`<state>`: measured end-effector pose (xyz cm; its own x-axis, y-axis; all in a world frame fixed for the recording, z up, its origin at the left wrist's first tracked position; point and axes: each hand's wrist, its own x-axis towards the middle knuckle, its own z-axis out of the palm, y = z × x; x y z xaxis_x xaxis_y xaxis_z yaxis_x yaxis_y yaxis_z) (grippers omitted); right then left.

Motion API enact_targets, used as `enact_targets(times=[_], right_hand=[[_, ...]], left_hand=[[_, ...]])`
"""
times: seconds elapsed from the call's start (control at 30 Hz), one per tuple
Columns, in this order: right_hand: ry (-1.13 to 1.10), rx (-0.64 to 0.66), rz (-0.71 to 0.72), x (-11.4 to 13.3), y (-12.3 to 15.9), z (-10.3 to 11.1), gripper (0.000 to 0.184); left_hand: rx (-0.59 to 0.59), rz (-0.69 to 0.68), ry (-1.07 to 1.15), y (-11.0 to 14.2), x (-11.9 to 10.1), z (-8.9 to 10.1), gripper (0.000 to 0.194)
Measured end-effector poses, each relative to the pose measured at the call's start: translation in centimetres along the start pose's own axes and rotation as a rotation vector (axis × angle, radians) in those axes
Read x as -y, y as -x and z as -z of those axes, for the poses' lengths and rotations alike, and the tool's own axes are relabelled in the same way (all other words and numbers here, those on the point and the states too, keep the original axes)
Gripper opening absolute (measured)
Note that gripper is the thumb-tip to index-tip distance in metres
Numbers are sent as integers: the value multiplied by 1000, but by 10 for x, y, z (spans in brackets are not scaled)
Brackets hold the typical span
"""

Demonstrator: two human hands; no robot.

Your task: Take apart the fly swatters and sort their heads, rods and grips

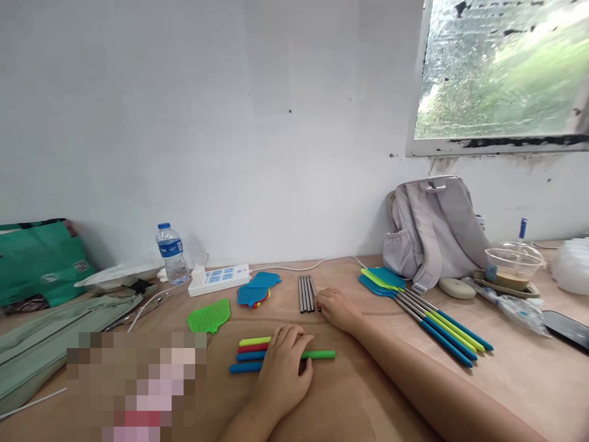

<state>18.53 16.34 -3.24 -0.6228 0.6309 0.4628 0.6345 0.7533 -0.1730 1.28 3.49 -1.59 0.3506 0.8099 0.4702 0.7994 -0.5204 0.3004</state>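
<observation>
Beneath the white wall (pixel 294 123), the desk (pixel 359 393) carries rods (pixel 305 294) pointing wallward, just left of the right hand's (pixel 339 310) curled fingers; the left hand (pixel 283 365) covers crosswise handles (pixel 251 355). Whether either grips, I can't tell.

- The left hand (pixel 286 356) hides a part of the green handle (pixel 323 354) and the right ends of the blue handles (pixel 247 368).
- Whether the right hand (pixel 339 310) holds a metal rod (pixel 312 286) cannot be seen.
- Blocky blur (pixel 138 383) covers the lower left.
- The right edge cuts the window (pixel 497 86) and the phone (pixel 568 329).
</observation>
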Motion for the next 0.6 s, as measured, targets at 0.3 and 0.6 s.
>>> enact_targets(times=[0.3,0.6], right_hand=[[-32,101,99,15,35,26,19],[-116,185,-12,47,99,60,20]], left_hand=[[61,-32,-25,1,-2,4,20],[132,-3,-10,3,-2,7,16]])
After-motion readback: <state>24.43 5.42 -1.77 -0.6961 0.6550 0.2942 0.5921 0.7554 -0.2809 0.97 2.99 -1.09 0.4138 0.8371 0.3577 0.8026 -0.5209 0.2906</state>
